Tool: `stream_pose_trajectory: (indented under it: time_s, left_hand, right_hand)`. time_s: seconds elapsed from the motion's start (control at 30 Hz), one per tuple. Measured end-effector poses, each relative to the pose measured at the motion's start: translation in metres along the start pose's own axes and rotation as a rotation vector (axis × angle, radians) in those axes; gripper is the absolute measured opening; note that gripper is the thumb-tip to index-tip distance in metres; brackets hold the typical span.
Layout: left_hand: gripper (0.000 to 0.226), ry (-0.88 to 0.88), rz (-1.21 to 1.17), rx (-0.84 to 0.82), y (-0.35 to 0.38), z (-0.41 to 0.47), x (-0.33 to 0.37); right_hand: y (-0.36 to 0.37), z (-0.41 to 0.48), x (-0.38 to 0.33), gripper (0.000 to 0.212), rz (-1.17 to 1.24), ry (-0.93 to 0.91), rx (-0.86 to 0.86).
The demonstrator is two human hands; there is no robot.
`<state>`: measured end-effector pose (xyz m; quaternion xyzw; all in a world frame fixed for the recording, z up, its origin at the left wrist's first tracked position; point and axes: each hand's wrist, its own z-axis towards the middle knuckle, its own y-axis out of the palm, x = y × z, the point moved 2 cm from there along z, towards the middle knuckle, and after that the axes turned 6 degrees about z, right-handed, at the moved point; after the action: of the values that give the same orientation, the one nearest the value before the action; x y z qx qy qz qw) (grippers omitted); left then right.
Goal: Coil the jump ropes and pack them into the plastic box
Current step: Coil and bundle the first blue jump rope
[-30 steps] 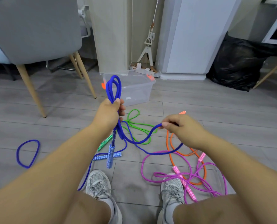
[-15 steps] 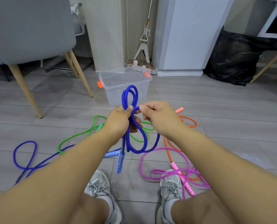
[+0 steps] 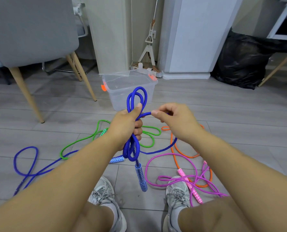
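My left hand [image 3: 126, 127] grips a bundle of loops of the blue jump rope [image 3: 136, 97], with loops sticking up above the fist and hanging below it. One blue handle [image 3: 141, 177] dangles under the bundle. My right hand [image 3: 174, 120] pinches a strand of the same rope just right of the bundle; the slack runs down behind it to the floor. The clear plastic box [image 3: 117, 93] with orange latches stands open on the floor behind my hands.
Green rope [image 3: 82, 140], orange rope [image 3: 173, 148] and pink rope [image 3: 171, 154] lie tangled on the floor around my shoes. The blue rope's tail [image 3: 24, 162] trails at the left. A grey chair [image 3: 30, 30] stands at the left, a black bag [image 3: 245, 61] at the right.
My right hand brought a length of blue rope from the right up to my left hand, adding a loop to the bundle, then drew slightly right again, still pinching the strand.
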<state>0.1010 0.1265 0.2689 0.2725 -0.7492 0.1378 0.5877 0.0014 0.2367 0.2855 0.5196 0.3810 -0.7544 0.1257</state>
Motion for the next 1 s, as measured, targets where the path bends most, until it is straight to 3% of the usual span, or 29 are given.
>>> stream_pose_trajectory:
  time_s: [0.27, 0.33, 0.63, 0.8, 1.0]
  left_hand:
    - [0.031, 0.147, -0.196, 0.103, -0.043, 0.005, 0.023]
    - [0.033, 0.167, -0.169, 0.119, -0.053, 0.005, 0.023]
    - [0.02, 0.116, -0.096, 0.087, -0.031, 0.006, 0.013]
    - [0.024, 0.131, 0.013, 0.079, -0.015, 0.005, 0.009]
    - [0.02, 0.193, 0.086, 0.106, -0.006, 0.001, 0.01]
  right_hand:
    - [-0.053, -0.01, 0.041, 0.021, -0.175, 0.036, 0.031]
    - [-0.059, -0.012, 0.047, 0.012, -0.147, 0.043, 0.028]
    - [-0.023, -0.006, 0.019, 0.025, 0.051, -0.047, 0.075]
    - [0.003, -0.002, 0.012, 0.011, 0.303, 0.081, 0.151]
    - [0.023, -0.011, 0.006, 0.012, 0.209, 0.07, 0.077]
